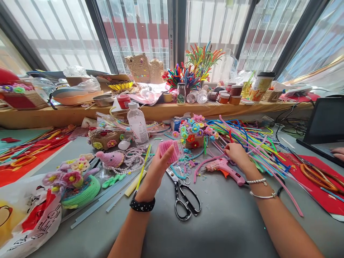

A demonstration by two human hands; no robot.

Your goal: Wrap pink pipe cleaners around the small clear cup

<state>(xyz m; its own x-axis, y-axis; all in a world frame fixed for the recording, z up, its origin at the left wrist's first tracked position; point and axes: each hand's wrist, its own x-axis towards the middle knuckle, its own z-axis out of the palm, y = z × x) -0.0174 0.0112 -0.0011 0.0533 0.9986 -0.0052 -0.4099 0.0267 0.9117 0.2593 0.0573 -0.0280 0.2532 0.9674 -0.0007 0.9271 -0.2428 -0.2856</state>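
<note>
My left hand [158, 165] is closed around a pink fuzzy piece [170, 151] built up in ridged rows, held above the table. My right hand [237, 154] is at the near edge of the pipe cleaner pile [249, 138], just behind a pink glue gun [221, 167]. Its fingers are bent together; what they pinch, if anything, is too small to make out. Black-handled scissors [185, 200] lie on the table between my arms. Small pipe cleaner scraps [189, 164] are scattered behind them. A twine basket of fuzzy flowers [195, 141] stands behind the scraps.
To the left are a water bottle [137, 125], a pink cone-shaped figure [110, 158], bead strings [134, 157], glue sticks [94, 211] and a plastic bag [32, 229]. Orange-handled scissors [319, 177] lie on red sheets at right, near a laptop [322, 122] and another person's hand [338, 152].
</note>
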